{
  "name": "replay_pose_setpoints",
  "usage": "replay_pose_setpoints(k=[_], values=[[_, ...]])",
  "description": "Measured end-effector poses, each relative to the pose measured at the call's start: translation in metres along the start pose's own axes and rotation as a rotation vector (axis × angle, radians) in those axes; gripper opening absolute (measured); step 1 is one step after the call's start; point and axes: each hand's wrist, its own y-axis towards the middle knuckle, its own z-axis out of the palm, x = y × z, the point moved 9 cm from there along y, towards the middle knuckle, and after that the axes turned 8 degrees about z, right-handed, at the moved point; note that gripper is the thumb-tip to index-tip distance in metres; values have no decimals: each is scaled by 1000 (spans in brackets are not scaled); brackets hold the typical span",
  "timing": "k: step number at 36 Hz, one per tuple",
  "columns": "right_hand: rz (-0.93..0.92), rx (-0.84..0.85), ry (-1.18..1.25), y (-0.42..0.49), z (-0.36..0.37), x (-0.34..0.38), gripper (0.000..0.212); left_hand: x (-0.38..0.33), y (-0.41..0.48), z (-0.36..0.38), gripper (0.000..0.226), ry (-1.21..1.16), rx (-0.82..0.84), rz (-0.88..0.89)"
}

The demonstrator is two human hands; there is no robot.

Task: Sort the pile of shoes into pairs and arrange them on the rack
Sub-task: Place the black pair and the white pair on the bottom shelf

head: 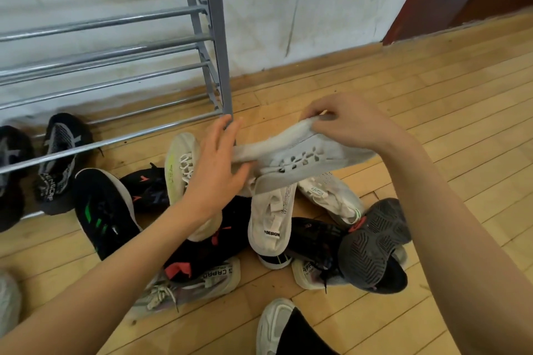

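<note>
1. white shoe (302, 158) hangs raised just right of the rack (219, 37), above the pile (271, 219).
2. right grip (346, 124) pinches its upper, bearing the weight.
3. left grip (219, 164), fingers straight, steadies its other end.

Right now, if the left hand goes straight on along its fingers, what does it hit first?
Probably the rack's grey corner post: the open left hand points away from the person, fingertips at the post's foot. Depth is unclear. The pale grey shoe lies just right of that line.
</note>
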Motion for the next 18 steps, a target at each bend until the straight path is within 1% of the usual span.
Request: replay_pose_setpoints(k=[1,3,6,8,10,12,15,16,18], values=[[-14,28,24,1,3,4,26,2,1,-2,61,-20,40,-31],[-24,66,65,6,10,8,25,5,2,-4,50,-43,125,-73],[-76,131,57,15,27,18,31,10,-1,-5,43,-32,273,-115],[-104,129,50,21,39,25,34,13,-8,-7,37,-63,308,-139],[-105,81,74,26,51,28,37,20,-18,-8,30,-198,272,-232],[-93,-5,58,31,61,28,45,35,-35,-5,24,-371,220,-369],[27,-119,64,33,75,20,64,58,-66,3,23,-629,108,-575],[71,-143,95,31,79,17,68,63,-76,4,24,-695,70,-633],[148,-113,258,28,94,12,74,72,-93,5,26,-776,9,-710]])
